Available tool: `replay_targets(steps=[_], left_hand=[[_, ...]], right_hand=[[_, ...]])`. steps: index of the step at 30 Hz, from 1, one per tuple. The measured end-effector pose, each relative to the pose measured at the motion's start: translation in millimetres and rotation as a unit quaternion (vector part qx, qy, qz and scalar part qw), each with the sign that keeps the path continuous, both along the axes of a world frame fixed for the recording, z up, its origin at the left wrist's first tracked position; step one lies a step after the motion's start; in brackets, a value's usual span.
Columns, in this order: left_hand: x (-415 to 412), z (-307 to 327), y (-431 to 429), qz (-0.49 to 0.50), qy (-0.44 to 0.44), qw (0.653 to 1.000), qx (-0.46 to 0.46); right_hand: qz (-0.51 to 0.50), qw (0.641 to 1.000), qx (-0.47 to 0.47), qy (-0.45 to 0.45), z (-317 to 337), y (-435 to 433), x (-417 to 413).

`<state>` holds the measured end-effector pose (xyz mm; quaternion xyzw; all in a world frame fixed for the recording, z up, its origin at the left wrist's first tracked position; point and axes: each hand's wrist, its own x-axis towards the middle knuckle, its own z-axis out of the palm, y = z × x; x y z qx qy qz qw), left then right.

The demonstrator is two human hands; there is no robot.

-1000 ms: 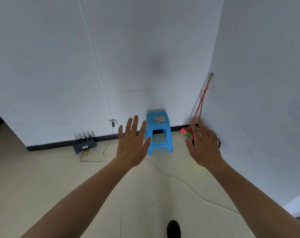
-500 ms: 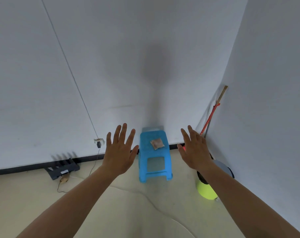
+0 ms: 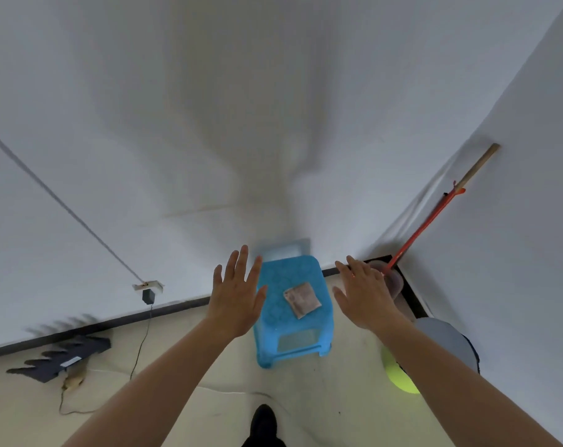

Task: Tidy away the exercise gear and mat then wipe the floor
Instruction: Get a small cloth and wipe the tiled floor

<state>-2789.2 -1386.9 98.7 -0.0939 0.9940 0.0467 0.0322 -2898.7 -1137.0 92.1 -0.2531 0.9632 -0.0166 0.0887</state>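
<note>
A blue plastic stool (image 3: 293, 321) stands against the white wall in the room's corner. A small folded brownish cloth (image 3: 302, 299) lies on its seat. My left hand (image 3: 236, 293) is stretched out flat, fingers spread, just left of the stool's top. My right hand (image 3: 364, 293) is held the same way just right of it. Neither hand touches or holds anything. A long stick with a red and wooden handle (image 3: 434, 209) leans in the corner on the right.
A grey and yellow-green round container (image 3: 444, 346) stands on the floor by the right wall. A black router (image 3: 64, 356) with a cable lies at the left baseboard, below a wall socket (image 3: 148, 287). My dark shoe (image 3: 264, 422) shows at the bottom.
I have come closer to the stool, which now looks larger and lies between my hands. Both hands stay flat and empty. The grey and yellow-green container has come into view.
</note>
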Motion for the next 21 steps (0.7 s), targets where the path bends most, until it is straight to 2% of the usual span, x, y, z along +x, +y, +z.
replay_targets(steps=[4,7,12,15,17,21], left_hand=[[-60,-66,-22,0.002,-0.061,0.997,0.044],[-88,-139,-25,0.021,-0.102,0.992,0.075],[-100,-272,-14,0.026,-0.192,0.977,0.088],[-90,-331,-1,0.031,-0.251,0.962,0.103],[-79,-359,8,0.034,-0.276,0.954,0.11],[-63,-383,23,0.058,-0.266,0.954,0.123]], right_hand=[[-0.013,0.998,0.018,-0.066,-58,-31,-46],[-0.007,0.993,0.038,-0.111,-128,-49,-67],[-0.001,0.985,0.004,-0.171,-267,-73,-77],[-0.01,0.98,-0.02,-0.198,-333,-78,-68],[-0.014,0.983,-0.042,-0.179,-364,-76,-61],[-0.019,0.996,-0.042,-0.071,-394,-71,-60]])
